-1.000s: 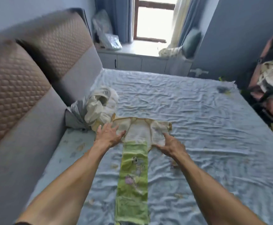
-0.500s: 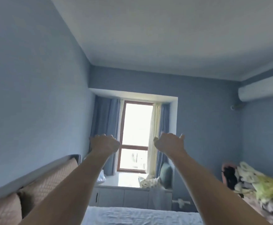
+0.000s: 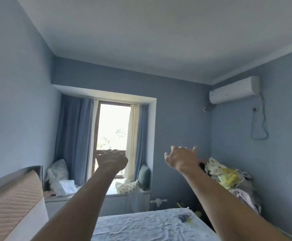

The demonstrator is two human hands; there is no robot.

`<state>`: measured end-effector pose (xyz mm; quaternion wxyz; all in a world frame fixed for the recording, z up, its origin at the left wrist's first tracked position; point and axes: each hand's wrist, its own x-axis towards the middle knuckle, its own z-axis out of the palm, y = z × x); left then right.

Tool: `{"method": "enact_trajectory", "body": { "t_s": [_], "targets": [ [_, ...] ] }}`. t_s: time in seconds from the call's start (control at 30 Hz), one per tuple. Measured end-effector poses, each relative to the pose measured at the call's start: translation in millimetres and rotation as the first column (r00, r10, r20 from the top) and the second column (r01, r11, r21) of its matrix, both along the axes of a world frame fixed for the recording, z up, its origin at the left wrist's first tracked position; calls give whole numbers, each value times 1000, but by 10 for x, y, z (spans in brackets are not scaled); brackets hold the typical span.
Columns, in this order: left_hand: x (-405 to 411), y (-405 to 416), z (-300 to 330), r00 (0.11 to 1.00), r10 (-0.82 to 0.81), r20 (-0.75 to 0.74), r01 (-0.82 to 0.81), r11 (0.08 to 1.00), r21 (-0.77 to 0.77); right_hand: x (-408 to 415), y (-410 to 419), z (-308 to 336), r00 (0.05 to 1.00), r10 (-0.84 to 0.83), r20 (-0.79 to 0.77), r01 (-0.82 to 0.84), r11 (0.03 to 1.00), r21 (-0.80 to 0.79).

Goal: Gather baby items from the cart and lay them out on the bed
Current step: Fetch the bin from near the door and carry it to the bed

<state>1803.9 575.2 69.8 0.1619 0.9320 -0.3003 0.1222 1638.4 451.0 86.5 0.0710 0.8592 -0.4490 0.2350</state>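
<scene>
Head view: camera tilted up at wall and ceiling, both arms stretched forward in the air. Left hand (image 3: 111,161) with fingers curled loosely, grip holding nothing as far as shows; right hand (image 3: 180,158) with fingers spread, grip wide, empty, pointing toward the heap of baby items (image 3: 226,178) piled at right against the wall; the cart under it is not clearly visible. Bed (image 3: 141,226) only partly in frame, a small dark-and-green thing (image 3: 185,219) near its far corner. Judged: plenty remains in the heap, task is midway at most, next fetch not yet begun.
</scene>
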Motion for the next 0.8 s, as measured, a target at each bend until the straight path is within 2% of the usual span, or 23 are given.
{"method": "enact_trajectory", "body": {
  "t_s": [0.1,0.2,0.3,0.5,0.63,0.73,0.8],
  "targets": [
    [-252,-327,-69,993,-118,0,118,991,70,-640,-293,-110,977,-207,-43,209,976,54],
    [-692,-719,-69,983,-181,32,179,983,41,-1398,-562,-187,921,-385,-54,389,916,98],
    [-1418,-1173,-7,945,-325,41,324,946,33,-2107,-759,-225,864,-499,-63,503,857,113],
    [-3176,-2158,97,828,-559,45,559,829,-5,-3739,-1212,-73,779,-627,2,625,777,71],
    [-4368,-2733,109,741,-671,32,672,740,-34,-5091,-1426,-71,679,-734,25,732,679,49],
    [-5325,-3107,64,651,-758,34,757,652,34,-6056,-1497,-117,582,-813,-17,812,579,73],
    [-6003,-3385,41,576,-811,102,806,584,97,-6670,-1589,-115,509,-861,-5,859,507,73]
  ]
}}
